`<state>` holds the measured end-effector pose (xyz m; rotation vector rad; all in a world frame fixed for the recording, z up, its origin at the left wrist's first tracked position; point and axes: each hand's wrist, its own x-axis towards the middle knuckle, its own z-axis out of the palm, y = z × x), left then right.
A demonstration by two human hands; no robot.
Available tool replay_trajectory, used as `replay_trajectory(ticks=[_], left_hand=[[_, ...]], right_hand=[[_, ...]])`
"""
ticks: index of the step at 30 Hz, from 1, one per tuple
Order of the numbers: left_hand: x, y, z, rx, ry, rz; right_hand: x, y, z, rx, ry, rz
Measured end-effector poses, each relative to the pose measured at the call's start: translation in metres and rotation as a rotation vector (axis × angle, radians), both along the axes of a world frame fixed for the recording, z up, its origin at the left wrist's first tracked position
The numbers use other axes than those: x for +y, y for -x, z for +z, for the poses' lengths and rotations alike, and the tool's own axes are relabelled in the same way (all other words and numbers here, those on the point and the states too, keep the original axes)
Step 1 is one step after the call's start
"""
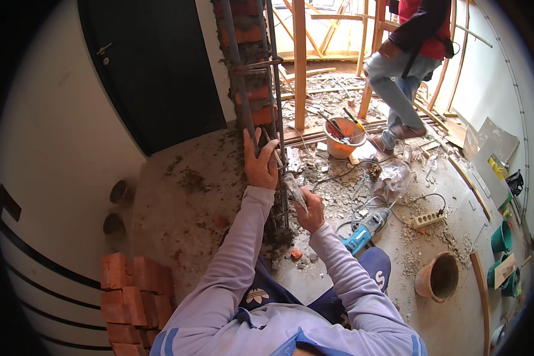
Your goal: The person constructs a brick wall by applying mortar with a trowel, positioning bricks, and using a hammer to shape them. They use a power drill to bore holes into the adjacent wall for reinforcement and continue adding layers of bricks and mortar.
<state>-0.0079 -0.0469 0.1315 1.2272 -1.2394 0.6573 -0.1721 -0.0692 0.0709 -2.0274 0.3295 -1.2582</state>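
In front of me stands a cage of steel reinforcing bars, set against the toothed brick edge of a wall. My left hand is closed around the bars low on the cage, its fingers reaching over the steel. A thin bent tie bar runs beside those fingers. My right hand grips a grey, dusty hand tool, its upper end close to the bars; its exact kind is unclear. Mortar crumbs and a brick fragment lie by the cage's foot.
Stacked bricks stand at lower left. A blue power drill, a power strip, cables and a bucket lie right. Farther off are a tool-filled bucket, timber posts and another person. A dark door is left.
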Motion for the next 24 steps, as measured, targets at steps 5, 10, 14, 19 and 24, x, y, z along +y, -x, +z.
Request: replay_trajectory(ticks=[5,10,14,19,24], left_hand=[[0.000,-0.004,-0.002,-0.076,-0.013,0.077],[0.000,-0.003,-0.002,-0.009,-0.052,0.044],[0.001,-0.006,-0.001,-0.098,-0.036,0.117],[-0.004,0.000,-0.004,-0.028,0.042,0.092],[-0.005,0.000,-0.005,-0.038,0.058,0.082]], right_hand=[[0.005,0.006,0.015,-0.041,0.007,0.016],[0.010,0.003,0.026,-0.148,0.070,-0.001],[0.013,-0.001,0.028,-0.206,0.102,-0.001],[0.010,-0.001,0.015,-0.113,-0.049,0.046],[0.006,0.004,0.016,-0.107,-0.009,0.019]])
